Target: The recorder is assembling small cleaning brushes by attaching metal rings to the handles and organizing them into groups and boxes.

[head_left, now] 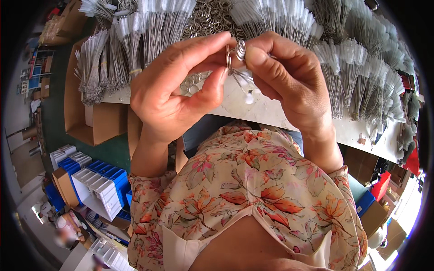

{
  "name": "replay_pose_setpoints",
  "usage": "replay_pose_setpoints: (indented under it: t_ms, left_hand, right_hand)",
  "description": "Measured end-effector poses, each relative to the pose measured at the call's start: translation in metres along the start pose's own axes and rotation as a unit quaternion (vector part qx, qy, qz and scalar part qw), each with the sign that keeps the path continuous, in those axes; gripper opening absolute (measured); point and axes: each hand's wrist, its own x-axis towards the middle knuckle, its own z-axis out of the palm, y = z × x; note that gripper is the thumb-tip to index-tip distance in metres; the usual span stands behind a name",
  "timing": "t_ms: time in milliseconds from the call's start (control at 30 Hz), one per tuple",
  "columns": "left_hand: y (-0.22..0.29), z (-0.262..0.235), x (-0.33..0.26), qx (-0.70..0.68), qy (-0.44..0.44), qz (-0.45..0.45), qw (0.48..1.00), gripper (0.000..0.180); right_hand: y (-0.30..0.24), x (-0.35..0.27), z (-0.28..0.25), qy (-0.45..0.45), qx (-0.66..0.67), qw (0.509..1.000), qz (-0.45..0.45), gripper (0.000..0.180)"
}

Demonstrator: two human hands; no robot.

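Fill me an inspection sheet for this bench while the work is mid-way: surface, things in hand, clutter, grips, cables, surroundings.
Surface: pale tabletop, largely covered beyond the hands.
Job's things: metal ring, seen nearly edge-on; stacked rings beside it; thin wire stems below.
Clutter: brush bundles with white bristles; ring pile between bundles.
Grips: left grip pinches the metal ring between thumb and index finger; right grip pinches the stacked rings.
Cables: nothing seen.
Surroundings: open cardboard box at left; blue and white bins lower left.
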Motion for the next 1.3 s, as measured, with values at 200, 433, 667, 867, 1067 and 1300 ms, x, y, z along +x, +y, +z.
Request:
replay_pose_setpoints:
  t_ms: [200, 433, 667, 867, 1067, 1300]
  left_hand:
    - [0.003, -0.005, 0.008, 0.038, -0.001, -0.003, 0.999, 0.033]
    - [0.002, -0.010, 0.013, 0.036, -0.015, -0.006, 0.999, 0.032]
    - [-0.002, -0.016, 0.014, -0.016, -0.038, -0.029, 0.999, 0.029]
    - [0.000, -0.026, 0.031, 0.036, -0.122, -0.037, 0.991, 0.019]
    - [-0.009, -0.023, 0.022, -0.190, -0.100, -0.224, 0.951, 0.011]
    - [0.010, -0.021, 0.027, 0.040, -0.150, -0.158, 0.975, 0.011]
  right_hand:
    - [-0.004, 0.008, 0.004, 0.021, -0.030, 0.999, -0.033, 0.015]
    - [-0.001, 0.016, 0.004, 0.033, -0.035, 0.997, -0.060, 0.014]
    - [0.003, 0.014, 0.000, -0.002, -0.134, 0.988, -0.070, 0.012]
    - [0.000, 0.013, -0.003, -0.012, -0.080, 0.996, -0.027, 0.013]
    - [-0.002, 0.012, -0.003, -0.020, 0.002, 1.000, 0.022, 0.014]
    - [0.000, 0.015, -0.007, -0.016, -0.013, 0.999, 0.025, 0.013]
